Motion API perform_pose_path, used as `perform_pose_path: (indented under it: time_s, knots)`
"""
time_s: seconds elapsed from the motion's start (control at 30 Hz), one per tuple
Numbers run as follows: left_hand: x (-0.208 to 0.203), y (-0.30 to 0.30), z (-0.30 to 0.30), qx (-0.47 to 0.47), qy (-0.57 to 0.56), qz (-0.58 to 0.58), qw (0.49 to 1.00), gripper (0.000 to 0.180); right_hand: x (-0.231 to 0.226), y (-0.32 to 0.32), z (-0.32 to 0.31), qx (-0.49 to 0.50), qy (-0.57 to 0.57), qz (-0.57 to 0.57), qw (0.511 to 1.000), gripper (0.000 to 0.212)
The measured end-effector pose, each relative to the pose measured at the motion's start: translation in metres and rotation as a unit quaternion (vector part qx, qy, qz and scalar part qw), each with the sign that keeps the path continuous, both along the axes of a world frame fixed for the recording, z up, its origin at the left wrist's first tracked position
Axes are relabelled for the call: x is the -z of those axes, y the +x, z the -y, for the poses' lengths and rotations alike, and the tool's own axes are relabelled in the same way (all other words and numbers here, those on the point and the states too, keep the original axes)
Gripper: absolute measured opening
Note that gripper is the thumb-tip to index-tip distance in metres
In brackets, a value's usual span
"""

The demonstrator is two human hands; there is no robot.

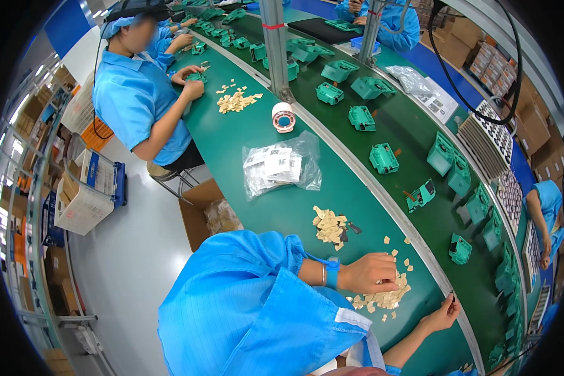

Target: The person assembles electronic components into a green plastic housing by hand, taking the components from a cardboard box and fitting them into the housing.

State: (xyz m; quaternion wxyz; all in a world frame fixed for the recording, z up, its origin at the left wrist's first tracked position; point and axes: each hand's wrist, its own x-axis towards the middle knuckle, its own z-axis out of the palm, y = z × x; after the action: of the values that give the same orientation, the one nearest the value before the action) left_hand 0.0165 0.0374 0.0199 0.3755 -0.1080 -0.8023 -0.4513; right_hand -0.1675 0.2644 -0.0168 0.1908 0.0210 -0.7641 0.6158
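Fingers curled downward, my left hand (370,274) rests at a pile of small flat cream-coloured pieces (387,299) on the green tabletop; its fingertips are partly hidden, so what they pinch cannot be made out. A blue strap (332,274) goes round that wrist. Farther right, by the metal rail (429,258) between table and belt, my right hand (443,313) is closed in a pinch. A tiny dark thing shows at its fingertips, too small to name. Beyond my left hand lies a second pile of cream pieces (329,225) with a few dark bits (355,228).
Green plastic housings (383,158) stand along the conveyor belt (413,235) to the right. A clear bag of white packets (282,164) and a tape roll (283,118) lie farther up the table. A co-worker (147,94) sits at the far left; a metal post (276,50) rises beside the belt.
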Motion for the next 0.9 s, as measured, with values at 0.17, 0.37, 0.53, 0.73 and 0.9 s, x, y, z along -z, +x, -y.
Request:
perform_pose_path:
  time_s: [0.17, 0.37, 0.53, 0.73, 0.9]
  knots:
    - [-0.005, 0.004, 0.003, -0.076, -0.032, -0.024, 0.996, 0.027, 0.0, 0.014, -0.006, -0.002, -0.034, 0.0, 0.999, 0.012]
    - [0.0, 0.007, 0.003, -0.11, -0.09, -0.044, 0.989, 0.033, 0.003, 0.019, -0.015, 0.005, -0.035, 0.006, 0.999, 0.012]
    - [-0.007, -0.004, 0.011, -0.081, -0.11, -0.07, 0.988, 0.032, -0.005, 0.024, -0.012, 0.025, -0.031, 0.018, 0.999, 0.012]
    - [-0.014, 0.005, 0.015, -0.041, -0.112, 0.011, 0.993, 0.034, -0.002, 0.01, 0.02, -0.019, -0.084, 0.026, 0.996, 0.013]
    - [-0.015, -0.002, -0.003, -0.035, -0.098, 0.04, 0.994, 0.034, 0.001, 0.008, 0.006, -0.039, -0.17, 0.009, 0.985, 0.01]
